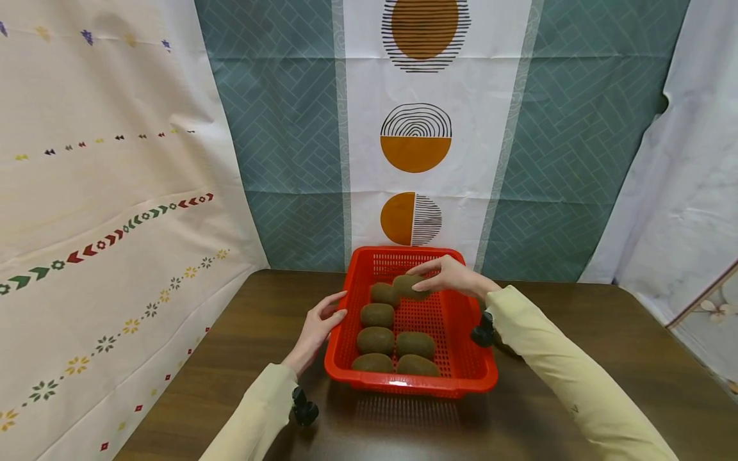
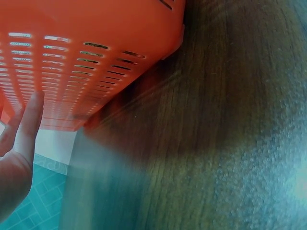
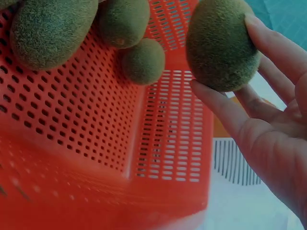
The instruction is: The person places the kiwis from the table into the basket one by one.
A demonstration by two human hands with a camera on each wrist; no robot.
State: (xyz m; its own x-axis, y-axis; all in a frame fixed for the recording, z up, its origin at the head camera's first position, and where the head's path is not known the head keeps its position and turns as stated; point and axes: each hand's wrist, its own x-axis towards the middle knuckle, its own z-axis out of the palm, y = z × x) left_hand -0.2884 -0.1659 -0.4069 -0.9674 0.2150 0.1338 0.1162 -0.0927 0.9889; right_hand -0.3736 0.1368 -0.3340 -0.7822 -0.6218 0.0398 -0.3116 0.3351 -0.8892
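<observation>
A red perforated plastic basket (image 1: 467, 378) stands on the dark wooden table (image 1: 605, 358). Several brown kiwis (image 1: 375, 340) lie in it in two rows. My right hand (image 1: 419, 285) pinches one kiwi (image 1: 407, 286) between thumb and fingers, just over the basket's far end. The right wrist view shows that held kiwi (image 3: 219, 44) above the mesh floor, with other kiwis (image 3: 53, 28) lying nearby. My left hand (image 1: 337, 307) rests with straight fingers against the basket's left rim. In the left wrist view its fingers (image 2: 29, 120) stand beside the basket's slotted wall (image 2: 86, 52).
Patterned cloth backdrops hang close behind and to both sides of the table (image 2: 216, 143). Bare wood lies left, right and in front of the basket. A small black wrist mount (image 1: 303, 410) sits under each sleeve.
</observation>
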